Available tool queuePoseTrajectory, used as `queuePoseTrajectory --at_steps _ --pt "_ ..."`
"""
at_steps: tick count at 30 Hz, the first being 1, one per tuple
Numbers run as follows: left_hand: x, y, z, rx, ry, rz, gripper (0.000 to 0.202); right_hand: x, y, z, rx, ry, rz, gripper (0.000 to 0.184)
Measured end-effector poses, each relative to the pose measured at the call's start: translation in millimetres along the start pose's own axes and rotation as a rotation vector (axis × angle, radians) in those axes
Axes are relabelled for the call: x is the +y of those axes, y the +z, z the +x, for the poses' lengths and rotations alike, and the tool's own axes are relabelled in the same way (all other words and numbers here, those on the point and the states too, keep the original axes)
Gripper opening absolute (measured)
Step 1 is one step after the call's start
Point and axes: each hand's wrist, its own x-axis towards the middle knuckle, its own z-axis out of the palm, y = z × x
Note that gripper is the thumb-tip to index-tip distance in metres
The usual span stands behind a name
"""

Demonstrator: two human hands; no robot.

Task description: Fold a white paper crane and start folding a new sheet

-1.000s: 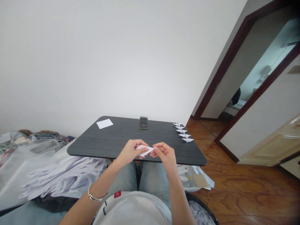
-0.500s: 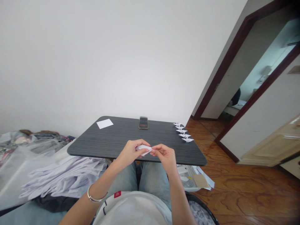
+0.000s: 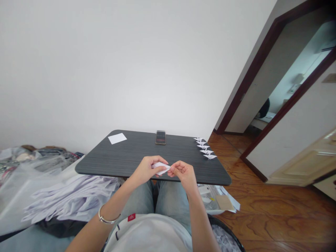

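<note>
Nearest to me, at the bottom edge, is my white shirt (image 3: 149, 234) with a small red tag (image 3: 131, 217); there is print on the tag, but it is too small to read. A silver bracelet (image 3: 106, 219) sits on my left wrist, and my jeans (image 3: 168, 199) show between my forearms. To the near right a dark bin (image 3: 231, 241) full of crumpled white scraps is cut off by the frame. Just past my knees, over the near edge of the table (image 3: 110, 161), both hands meet on a small folded white paper (image 3: 161, 167). My left hand (image 3: 145, 169) has its fingers curled around the paper's left part, with the thumb on top. My right hand (image 3: 183, 173) pinches the paper's right tip between thumb and fingertips. The hands cover most of the paper, so I cannot make out its folds. Left of the table lies a heap of white sheets (image 3: 68, 196), with clear bags beyond it whose contents are hazy. Under the table's right side I see a brown card (image 3: 224, 202) on some loose papers. Farther off on the table, a row of small folded paper birds (image 3: 206, 147) runs along the right edge. A flat white sheet (image 3: 117, 138) lies at the far left, and a phone (image 3: 160, 137) stands at the far middle with its screen blurred and unreadable. Beyond are the bare wall and, to the right, a dark door frame (image 3: 252, 70).
</note>
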Motion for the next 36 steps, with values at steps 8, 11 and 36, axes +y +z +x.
queuePoseTrajectory --at_steps 8,11,36 --pt "5.4 -0.2 -0.6 -0.031 -0.044 -0.127 0.03 -4.3 -3.3 0.3 -0.04 0.002 0.104 0.023" --pt "4.5 -0.2 -0.9 -0.037 -0.033 -0.133 0.029 -5.0 -1.1 -0.5 -0.018 -0.003 0.082 0.023" --pt "3.6 1.1 -1.1 -0.01 0.04 0.047 0.022 2.4 5.0 1.2 -0.09 0.058 -0.003 0.025"
